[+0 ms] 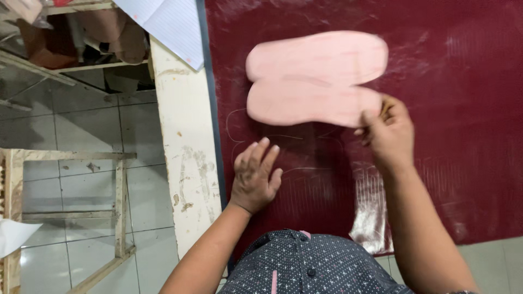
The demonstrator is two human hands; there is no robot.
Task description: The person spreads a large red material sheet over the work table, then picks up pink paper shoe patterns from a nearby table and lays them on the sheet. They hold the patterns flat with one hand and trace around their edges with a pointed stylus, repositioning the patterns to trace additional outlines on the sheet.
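Note:
A dark red sheet of material (pixel 447 81) covers the worktable. My right hand (pixel 388 133) pinches the right end of two pink sole-shaped patterns (pixel 316 79), held together and lifted a little above the sheet. The patterns fan apart towards the right. My left hand (pixel 255 174) lies flat on the red sheet with fingers spread, below the patterns' left end. Faint traced outlines show on the sheet between the two hands.
The table's worn white edge (pixel 188 158) runs down the left of the sheet. Beyond it is a tiled floor (pixel 76 130) with a wooden frame (pixel 117 207). White lined paper (pixel 169 24) lies at the table's far left corner.

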